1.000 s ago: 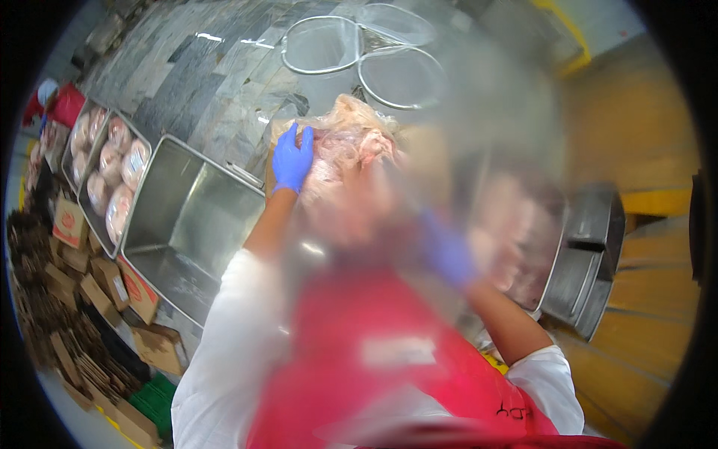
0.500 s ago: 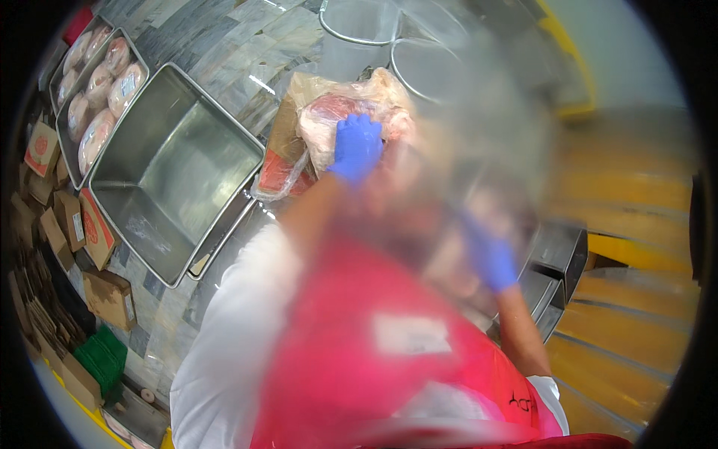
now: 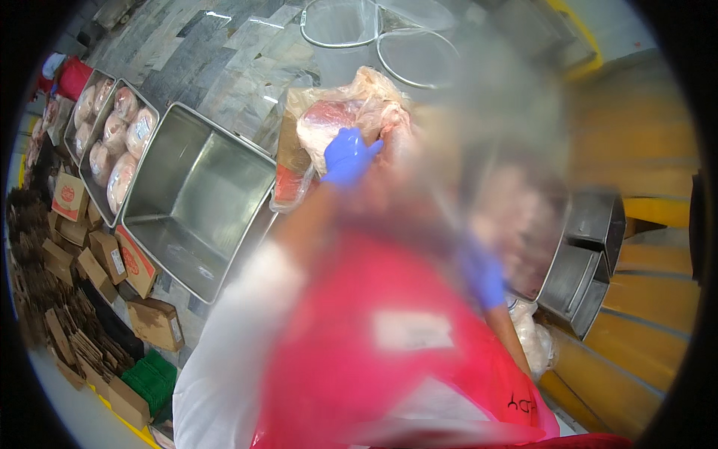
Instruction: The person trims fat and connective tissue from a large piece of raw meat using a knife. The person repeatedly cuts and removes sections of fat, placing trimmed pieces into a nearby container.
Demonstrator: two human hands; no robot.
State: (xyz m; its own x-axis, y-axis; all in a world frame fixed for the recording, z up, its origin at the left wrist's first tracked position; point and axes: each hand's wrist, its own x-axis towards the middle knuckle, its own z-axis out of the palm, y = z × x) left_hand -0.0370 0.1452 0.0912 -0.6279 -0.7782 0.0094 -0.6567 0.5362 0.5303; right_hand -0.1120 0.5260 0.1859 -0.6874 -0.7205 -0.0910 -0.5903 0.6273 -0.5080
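A large piece of raw meat (image 3: 329,112), pale with fat and partly in clear plastic, lies on an opened cardboard box (image 3: 288,146) near the middle. My left hand (image 3: 349,157), in a blue glove, grips its near side with fingers curled and thumb apart. My right hand (image 3: 485,271), also blue-gloved, is lower right beside a metal tub of reddish and pale meat (image 3: 516,224). Blur hides its fingers and whatever they may hold. A smear over the picture's middle and right also obscures the meat's right end.
Left of the meat stands a deep metal tub (image 3: 206,191); beyond it, trays hold several wrapped meat pieces (image 3: 120,179). Cardboard boxes (image 3: 155,323) and a green crate (image 3: 149,378) line the lower left. Clear round bins (image 3: 340,56) stand behind; metal bins (image 3: 576,280) are at right.
The view has shifted, so the tubs and boxes sit further right and lower. My left hand has slid down on the meat and its fingers have curled. The right hand stays low beside the tub.
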